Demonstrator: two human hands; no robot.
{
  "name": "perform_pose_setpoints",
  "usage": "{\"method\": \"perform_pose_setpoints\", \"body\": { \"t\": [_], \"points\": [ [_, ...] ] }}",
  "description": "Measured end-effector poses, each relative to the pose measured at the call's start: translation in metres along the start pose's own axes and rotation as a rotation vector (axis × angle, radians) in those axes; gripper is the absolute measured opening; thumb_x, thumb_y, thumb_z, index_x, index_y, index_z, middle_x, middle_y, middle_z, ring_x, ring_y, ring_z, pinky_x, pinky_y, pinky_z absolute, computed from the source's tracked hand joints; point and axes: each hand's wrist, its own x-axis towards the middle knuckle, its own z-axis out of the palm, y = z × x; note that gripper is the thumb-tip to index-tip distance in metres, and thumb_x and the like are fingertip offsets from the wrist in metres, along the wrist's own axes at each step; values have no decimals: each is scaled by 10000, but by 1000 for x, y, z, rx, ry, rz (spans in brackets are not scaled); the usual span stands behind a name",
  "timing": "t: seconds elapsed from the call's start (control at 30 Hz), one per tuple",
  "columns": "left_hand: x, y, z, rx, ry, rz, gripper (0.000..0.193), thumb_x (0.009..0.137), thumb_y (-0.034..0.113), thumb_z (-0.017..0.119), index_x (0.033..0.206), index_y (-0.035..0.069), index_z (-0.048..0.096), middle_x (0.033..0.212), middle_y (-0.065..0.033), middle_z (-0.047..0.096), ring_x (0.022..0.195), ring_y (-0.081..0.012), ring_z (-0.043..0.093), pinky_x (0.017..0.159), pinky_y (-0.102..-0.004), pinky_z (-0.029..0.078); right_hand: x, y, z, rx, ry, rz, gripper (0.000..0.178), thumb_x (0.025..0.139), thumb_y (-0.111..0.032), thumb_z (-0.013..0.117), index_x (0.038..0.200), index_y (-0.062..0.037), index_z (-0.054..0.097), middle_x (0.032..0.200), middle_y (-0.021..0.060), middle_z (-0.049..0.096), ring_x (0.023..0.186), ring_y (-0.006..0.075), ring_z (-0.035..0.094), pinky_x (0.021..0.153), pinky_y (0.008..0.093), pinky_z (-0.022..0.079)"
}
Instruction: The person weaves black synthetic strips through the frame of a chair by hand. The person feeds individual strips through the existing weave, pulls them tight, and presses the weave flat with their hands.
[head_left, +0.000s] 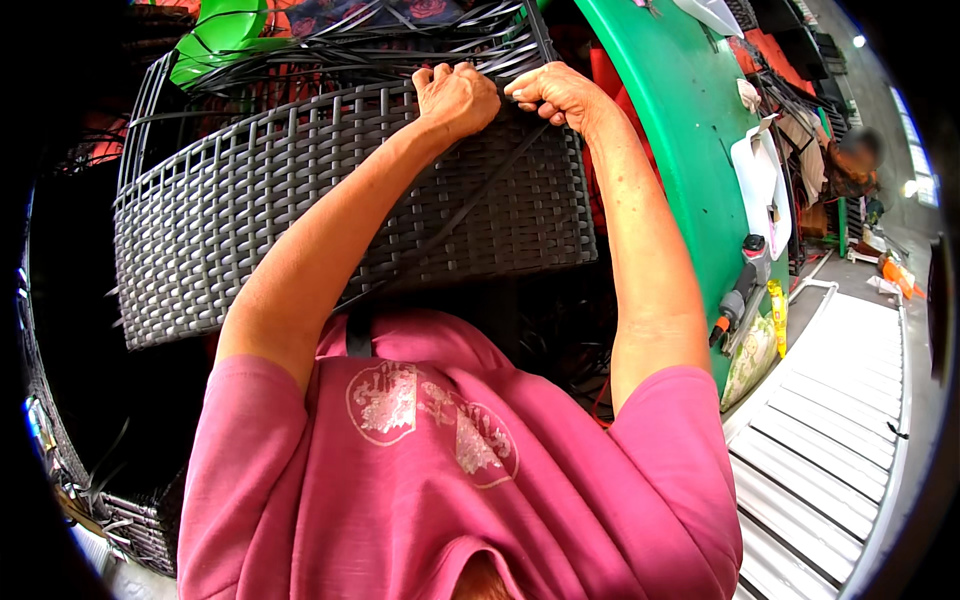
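A dark grey woven wicker panel [340, 185] of flat plastic strands hangs in front of me, its weave finished low down and loose at the top. My left hand [458, 100] is closed over the panel's top edge, fingertips hidden behind the knuckles. Just to its right, my right hand [560, 95] pinches a dark plastic strip near the panel's upper right corner. A long strip [470, 205] runs from beneath that hand diagonally down to the left across the weave. Many loose black strands [370, 45] lie tangled behind the top edge.
A bright green bowl [222, 35] sits at the far left. The curved green tabletop [670, 130] rises close to my right arm, bearing a white plastic container [760, 175]. A cordless power tool [740, 290] lies near a slatted white frame [820, 430]. Another person [855, 160] is in the background.
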Motion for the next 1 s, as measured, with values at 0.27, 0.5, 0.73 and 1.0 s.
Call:
{"method": "perform_pose_setpoints", "body": {
  "t": [0.27,0.5,0.73,1.0],
  "points": [
    [40,-2,-18,-188,-378,-258,234,584,274,697,715,84,658,720,-19,625,716,-174,561,689,-454,364,5,-1,6,-266,130,-14,144,728,-172,558,633,-66,576,558,-44,440,424,53,315,384,228,251],
    [44,-28,-32,-887,-200,-22,82,715,61,693,751,-11,678,787,-1,621,732,-127,574,633,-278,456,-13,13,22,-202,302,-276,163,754,-189,566,681,-51,610,595,-17,507,444,82,397,400,239,326],
    [29,-27,-25,-562,-121,85,147,723,112,644,782,-19,673,641,-72,622,614,-125,565,606,-281,463,3,-7,14,-469,168,-49,125,716,-135,550,610,-71,567,555,-27,483,430,100,403,398,250,340],
    [-3,-10,-11,-26,-137,146,224,828,257,543,985,193,689,1229,-41,521,1133,-297,471,905,-505,330,-5,2,4,-13,33,2,233,717,-144,576,522,-168,452,499,-100,396,404,13,312,389,196,288]
  ]
}}
